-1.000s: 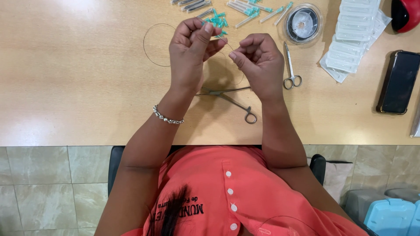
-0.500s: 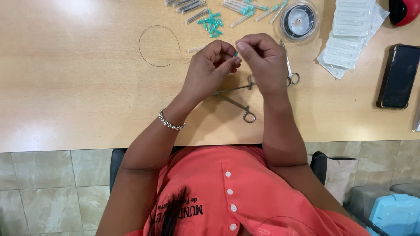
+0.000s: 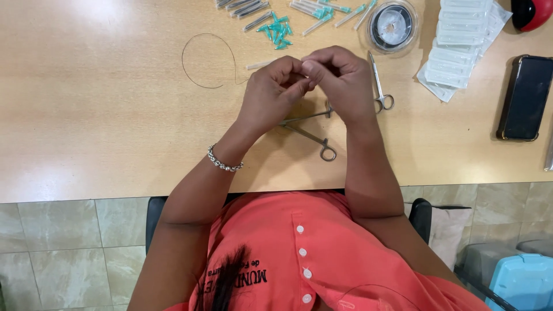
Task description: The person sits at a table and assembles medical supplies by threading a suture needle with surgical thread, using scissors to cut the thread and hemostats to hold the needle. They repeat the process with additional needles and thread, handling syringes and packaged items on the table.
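Nearby, hands (image 3: pixel 308 80) pinched together, forceps (image 3: pixel 308 129) beneath, thread spool (image 3: pixel 391 27), phone (image 3: pixel 525 98)

There is a single view, from a camera worn on the person's head, looking almost straight down. It sits close above the wooden worktop (image 3: pixel 86 115), whose near edge crosses the picture a little below the middle, with tiled floor (image 3: pixel 69 242) and the person's orange shirt (image 3: pixel 322 259) beneath it. The left hand (image 3: pixel 271 95) and right hand (image 3: pixel 340 78) meet near the top centre. The worktop's far edge lies outside the picture.
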